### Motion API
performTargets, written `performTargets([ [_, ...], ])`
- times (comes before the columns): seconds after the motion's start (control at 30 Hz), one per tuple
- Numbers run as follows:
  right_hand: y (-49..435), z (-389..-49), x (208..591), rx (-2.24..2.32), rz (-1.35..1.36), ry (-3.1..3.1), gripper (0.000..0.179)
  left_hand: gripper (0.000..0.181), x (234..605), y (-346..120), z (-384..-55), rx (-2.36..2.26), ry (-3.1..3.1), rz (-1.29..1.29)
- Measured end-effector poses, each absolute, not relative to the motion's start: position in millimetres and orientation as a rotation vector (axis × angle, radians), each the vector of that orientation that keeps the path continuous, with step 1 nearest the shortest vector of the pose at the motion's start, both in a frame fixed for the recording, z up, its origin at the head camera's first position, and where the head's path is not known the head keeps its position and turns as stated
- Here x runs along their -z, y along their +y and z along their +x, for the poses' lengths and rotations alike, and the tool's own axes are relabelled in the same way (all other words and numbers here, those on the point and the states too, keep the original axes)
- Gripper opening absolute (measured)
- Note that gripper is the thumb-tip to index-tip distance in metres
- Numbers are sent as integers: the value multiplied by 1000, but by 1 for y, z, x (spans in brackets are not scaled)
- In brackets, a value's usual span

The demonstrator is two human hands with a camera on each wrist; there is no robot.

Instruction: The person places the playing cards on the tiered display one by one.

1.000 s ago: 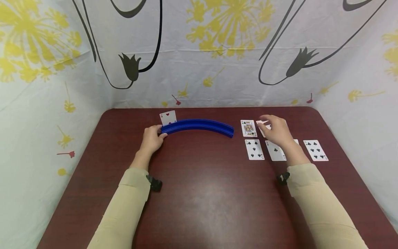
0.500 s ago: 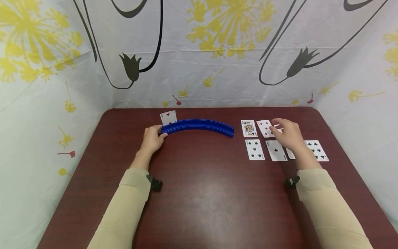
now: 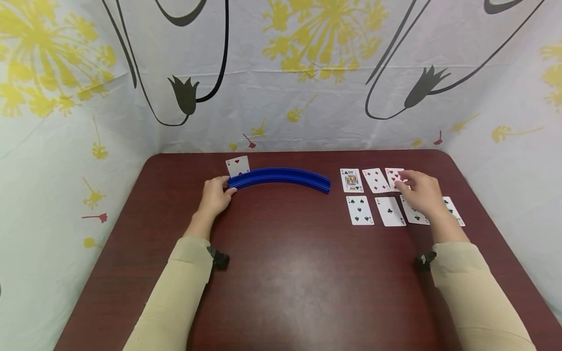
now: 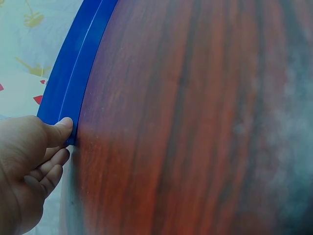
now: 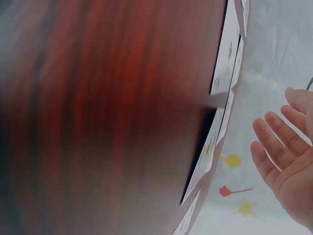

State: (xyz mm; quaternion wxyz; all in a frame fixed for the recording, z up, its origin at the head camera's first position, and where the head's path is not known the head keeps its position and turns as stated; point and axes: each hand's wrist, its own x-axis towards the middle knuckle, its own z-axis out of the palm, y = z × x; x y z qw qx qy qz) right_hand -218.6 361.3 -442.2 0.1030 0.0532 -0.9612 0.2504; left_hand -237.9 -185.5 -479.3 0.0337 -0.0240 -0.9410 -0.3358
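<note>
My left hand [image 3: 215, 197] pinches the left end of a curved blue playing card holder [image 3: 281, 175], thumb on its near side in the left wrist view. Behind that end lies a heart card [image 3: 237, 165], its lower part hidden by the holder. On the right, my right hand [image 3: 422, 191] hovers over the cards with loosely bent fingers and nothing in them. Its fingertips overlap another heart card [image 3: 393, 178] at the right of the back row. Left of that lie a diamond card [image 3: 375, 180] and a king [image 3: 351, 181]. In the right wrist view the fingers [image 5: 281, 134] are spread.
Closer to me is a front row: a five of spades [image 3: 360, 210], an ace of clubs [image 3: 390, 211], a black-suit card [image 3: 414, 210] and a partly covered card [image 3: 454, 211]. The dark red table [image 3: 290, 273] is bordered by a patterned cloth [image 3: 281, 107].
My right hand has moved rightward along the back row, uncovering the diamond card and most of the heart card. The left hand and the blue holder have stayed put.
</note>
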Motion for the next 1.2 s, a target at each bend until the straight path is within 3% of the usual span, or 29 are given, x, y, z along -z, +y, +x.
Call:
performTargets([
  [0.93,434,-201,451,-658,43,-2933,41,49,479,-185,-238,1058,-2900,-61],
  [1.2,462,-206,455,-549,214,-2977,37,49,478,-185,-238,1060,-2910,-52],
])
